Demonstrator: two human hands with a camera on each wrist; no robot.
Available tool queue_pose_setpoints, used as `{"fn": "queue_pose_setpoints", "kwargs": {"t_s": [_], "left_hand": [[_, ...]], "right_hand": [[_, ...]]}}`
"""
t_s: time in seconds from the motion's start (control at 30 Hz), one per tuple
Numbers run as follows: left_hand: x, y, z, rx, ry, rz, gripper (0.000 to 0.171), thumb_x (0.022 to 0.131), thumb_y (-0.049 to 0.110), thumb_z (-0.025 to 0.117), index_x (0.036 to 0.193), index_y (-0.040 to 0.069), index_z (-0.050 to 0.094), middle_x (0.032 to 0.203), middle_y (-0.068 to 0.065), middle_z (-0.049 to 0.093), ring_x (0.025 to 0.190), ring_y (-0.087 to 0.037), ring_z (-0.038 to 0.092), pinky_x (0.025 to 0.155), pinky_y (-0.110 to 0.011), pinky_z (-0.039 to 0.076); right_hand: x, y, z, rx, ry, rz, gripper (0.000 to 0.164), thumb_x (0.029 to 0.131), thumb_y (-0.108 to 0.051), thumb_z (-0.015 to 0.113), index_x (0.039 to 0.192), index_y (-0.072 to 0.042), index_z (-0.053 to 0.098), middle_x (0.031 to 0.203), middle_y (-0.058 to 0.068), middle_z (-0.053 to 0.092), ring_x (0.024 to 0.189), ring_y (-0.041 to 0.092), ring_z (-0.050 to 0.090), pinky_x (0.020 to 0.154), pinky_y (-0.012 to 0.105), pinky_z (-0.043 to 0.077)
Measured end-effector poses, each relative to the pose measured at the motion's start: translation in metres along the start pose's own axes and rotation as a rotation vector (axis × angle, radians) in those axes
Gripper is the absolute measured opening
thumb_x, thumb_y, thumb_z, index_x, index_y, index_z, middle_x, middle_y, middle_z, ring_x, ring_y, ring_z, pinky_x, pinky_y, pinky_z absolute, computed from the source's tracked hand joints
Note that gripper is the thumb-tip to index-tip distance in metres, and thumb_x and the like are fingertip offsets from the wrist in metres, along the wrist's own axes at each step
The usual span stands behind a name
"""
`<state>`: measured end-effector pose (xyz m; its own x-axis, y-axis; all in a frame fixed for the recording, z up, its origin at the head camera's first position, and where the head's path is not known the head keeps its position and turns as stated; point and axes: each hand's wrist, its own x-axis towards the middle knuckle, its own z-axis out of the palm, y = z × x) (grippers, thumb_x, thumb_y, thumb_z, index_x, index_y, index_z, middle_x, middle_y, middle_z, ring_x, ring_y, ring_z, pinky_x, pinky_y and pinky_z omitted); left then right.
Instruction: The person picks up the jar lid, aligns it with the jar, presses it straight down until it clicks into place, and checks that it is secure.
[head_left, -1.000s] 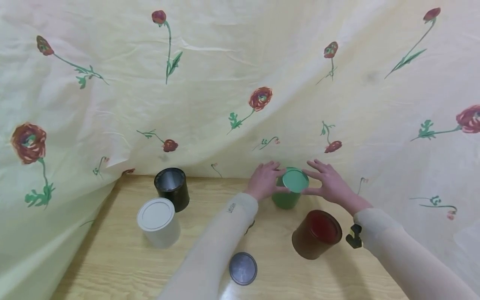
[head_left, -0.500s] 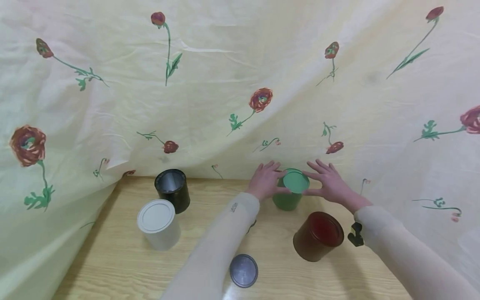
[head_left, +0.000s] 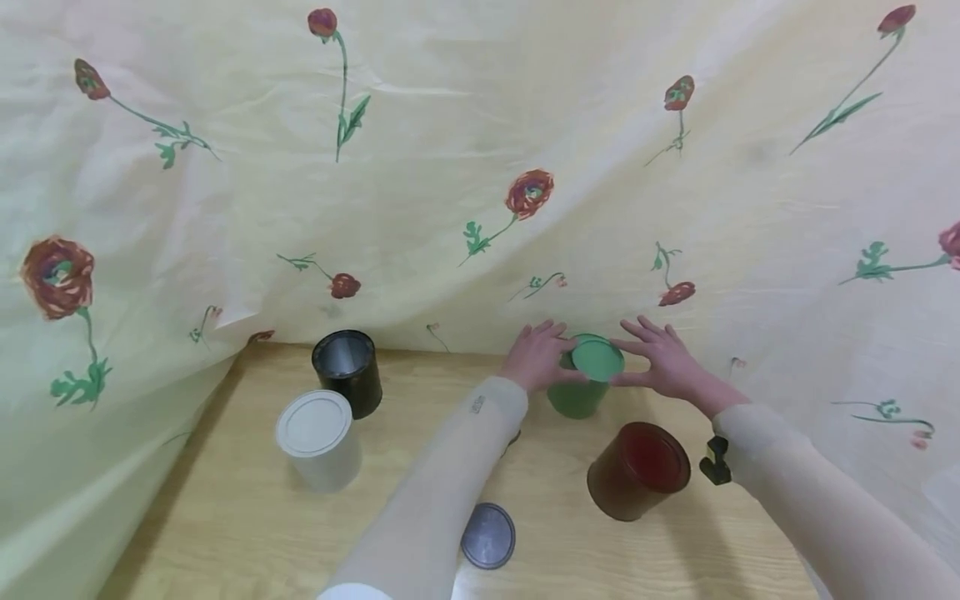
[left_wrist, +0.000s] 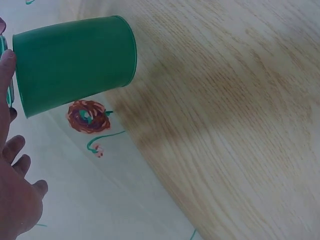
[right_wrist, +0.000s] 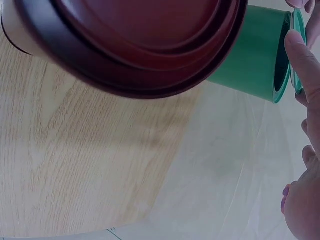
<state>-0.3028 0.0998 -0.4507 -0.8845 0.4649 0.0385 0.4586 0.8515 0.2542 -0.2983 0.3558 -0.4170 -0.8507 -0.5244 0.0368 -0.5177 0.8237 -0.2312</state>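
Over a green can (head_left: 576, 402) at the back of the table, both hands hold a round green lid (head_left: 597, 358) by opposite edges. My left hand (head_left: 534, 358) pinches its left side and my right hand (head_left: 666, 362) its right side, thumbs nearest me. In the right wrist view, a narrow gap separates the lid (right_wrist: 297, 80) from the can's rim, and the dark inside of the can (right_wrist: 252, 55) shows. The left wrist view shows the can's smooth side (left_wrist: 75, 65), with the lid partly cut off at the frame's edge.
A dark red can (head_left: 637, 471) with a lid stands in front of the right hand. At left are an uncovered black can (head_left: 348, 375) and a lidded white can (head_left: 318, 442). A grey lid (head_left: 488, 536) lies near the front. Flowered cloth (head_left: 420, 208) hangs behind the table.
The head view has shifted slightly. Both hands keep their hold on the green lid above the green can, with barely any visible movement.
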Motion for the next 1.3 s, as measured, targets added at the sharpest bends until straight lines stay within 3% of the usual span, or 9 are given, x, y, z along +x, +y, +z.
{"fn": "queue_pose_setpoints", "kwargs": {"t_s": [0.33, 0.67, 1.0, 1.3], "left_hand": [[0.011, 0.003, 0.002, 0.008, -0.03, -0.017, 0.08, 0.094, 0.074, 0.065, 0.162, 0.035, 0.048, 0.173, 0.001, 0.035, 0.163, -0.024, 0.025, 0.131, -0.052, 0.026], [0.011, 0.0, 0.006, 0.029, -0.004, -0.024, 0.08, 0.094, 0.076, 0.063, 0.161, 0.035, 0.048, 0.174, 0.001, 0.035, 0.164, -0.024, 0.023, 0.132, -0.052, 0.024], [0.013, 0.004, 0.004, 0.002, -0.063, -0.067, 0.078, 0.097, 0.073, 0.061, 0.164, 0.037, 0.044, 0.177, 0.002, 0.028, 0.165, -0.024, 0.015, 0.132, -0.053, 0.02], [0.007, 0.007, -0.002, 0.013, -0.067, -0.094, 0.076, 0.099, 0.074, 0.056, 0.164, 0.038, 0.043, 0.177, 0.002, 0.028, 0.165, -0.024, 0.015, 0.132, -0.052, 0.021]], "right_hand": [[0.001, 0.008, -0.002, 0.027, -0.025, 0.023, 0.075, 0.091, -0.041, 0.085, 0.148, 0.0, 0.061, 0.166, 0.034, 0.035, 0.156, 0.06, 0.018, 0.119, 0.084, 0.01], [0.007, 0.009, -0.001, 0.045, -0.042, 0.033, 0.075, 0.091, -0.041, 0.085, 0.15, 0.0, 0.06, 0.167, 0.034, 0.032, 0.156, 0.06, 0.015, 0.12, 0.083, 0.007], [0.008, 0.011, 0.003, 0.062, -0.072, 0.059, 0.076, 0.092, -0.043, 0.084, 0.15, -0.001, 0.059, 0.167, 0.034, 0.03, 0.156, 0.06, 0.014, 0.12, 0.083, 0.009], [0.009, 0.014, 0.005, 0.089, -0.079, 0.064, 0.077, 0.095, -0.044, 0.081, 0.154, -0.001, 0.055, 0.167, 0.035, 0.031, 0.156, 0.061, 0.016, 0.119, 0.085, 0.009]]}}
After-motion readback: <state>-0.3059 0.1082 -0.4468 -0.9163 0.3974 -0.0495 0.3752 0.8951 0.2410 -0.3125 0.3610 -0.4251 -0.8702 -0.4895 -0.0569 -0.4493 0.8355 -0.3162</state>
